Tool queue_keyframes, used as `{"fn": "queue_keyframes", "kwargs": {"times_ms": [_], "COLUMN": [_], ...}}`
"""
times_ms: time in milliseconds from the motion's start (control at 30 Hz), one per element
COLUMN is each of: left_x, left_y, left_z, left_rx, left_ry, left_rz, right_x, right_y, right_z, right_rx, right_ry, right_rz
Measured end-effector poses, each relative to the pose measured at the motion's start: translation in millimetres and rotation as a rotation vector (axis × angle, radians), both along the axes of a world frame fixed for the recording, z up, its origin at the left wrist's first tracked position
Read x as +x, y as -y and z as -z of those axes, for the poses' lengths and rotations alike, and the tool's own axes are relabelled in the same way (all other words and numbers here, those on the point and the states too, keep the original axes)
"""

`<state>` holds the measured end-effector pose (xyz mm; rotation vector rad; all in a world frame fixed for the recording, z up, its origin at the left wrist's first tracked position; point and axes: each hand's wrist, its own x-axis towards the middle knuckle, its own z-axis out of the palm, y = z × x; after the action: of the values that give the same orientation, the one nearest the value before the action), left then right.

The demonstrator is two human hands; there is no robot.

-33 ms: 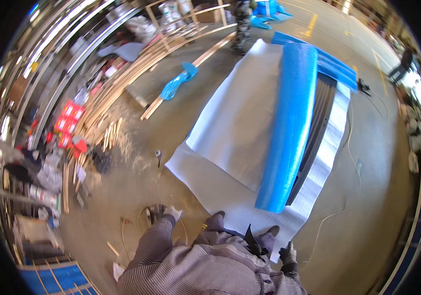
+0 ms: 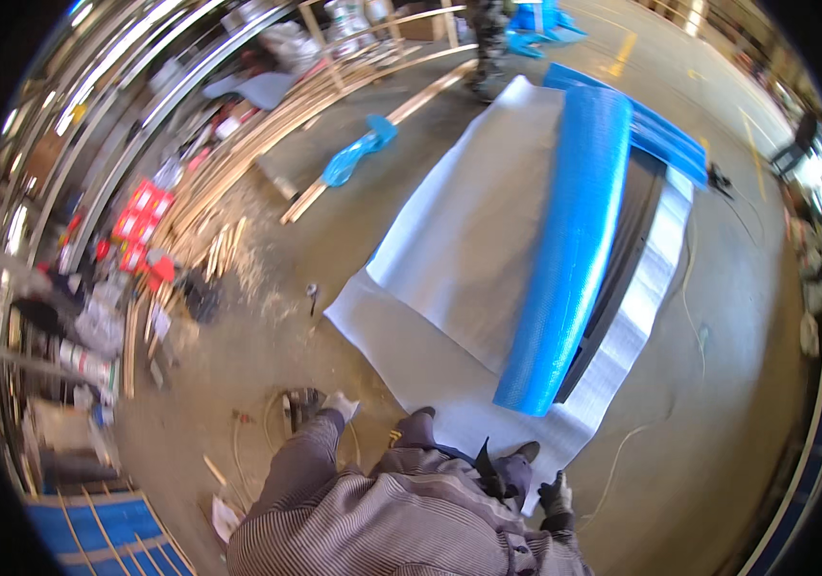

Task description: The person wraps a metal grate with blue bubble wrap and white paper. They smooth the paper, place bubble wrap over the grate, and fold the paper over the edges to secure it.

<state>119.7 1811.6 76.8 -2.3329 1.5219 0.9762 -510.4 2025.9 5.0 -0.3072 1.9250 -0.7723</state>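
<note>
My left hand (image 2: 342, 406), in a pale glove, hangs low beside a dark tool (image 2: 303, 401); whether it grips the tool cannot be made out. My right hand (image 2: 555, 494), in a grey and dark glove, is near the white sheet's narrow near corner. Its fingers look partly apart, with nothing visible in them. Ahead of my feet lies the white sheet (image 2: 382, 336), folded back over a long stack of dark ribbed panels (image 2: 612, 278). On top rests a long blue bubble-wrap roll (image 2: 569, 259), running away from me.
Timber strips (image 2: 267, 134) and red boxes (image 2: 142, 213) lie at the left by metal racking. A blue plastic piece (image 2: 355, 158) lies across a plank. Thin hoses or cords (image 2: 612, 470) trail on the floor. One person (image 2: 488, 43) stands beyond the sheet, another (image 2: 799, 134) far right.
My view has shifted slightly, so the far part of the scene sits a little further right. Both hands stay nearly where they were.
</note>
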Motion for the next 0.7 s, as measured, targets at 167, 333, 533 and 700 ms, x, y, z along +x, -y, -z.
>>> {"fn": "queue_keyframes", "kwargs": {"times_ms": [167, 333, 533, 700], "left_x": [-182, -254, -217, -212], "left_y": [-11, -40, -98, -71], "left_z": [-37, -59, 6, 52], "left_rx": [-0.211, -0.069, -0.073, -0.062], "left_ry": [0.010, -0.415, -0.568, -0.568], "left_rz": [-0.006, -0.165, -0.488, -0.421], "right_x": [-89, -190, -262, -227], "right_y": [-1, -2, 59, 95], "right_z": [16, 34, 12, -32], "right_rx": [0.155, 0.223, 0.156, 0.021], "right_ry": [0.391, -0.302, -0.265, -0.234], "right_rz": [0.285, -0.152, -0.020, 0.035]}}
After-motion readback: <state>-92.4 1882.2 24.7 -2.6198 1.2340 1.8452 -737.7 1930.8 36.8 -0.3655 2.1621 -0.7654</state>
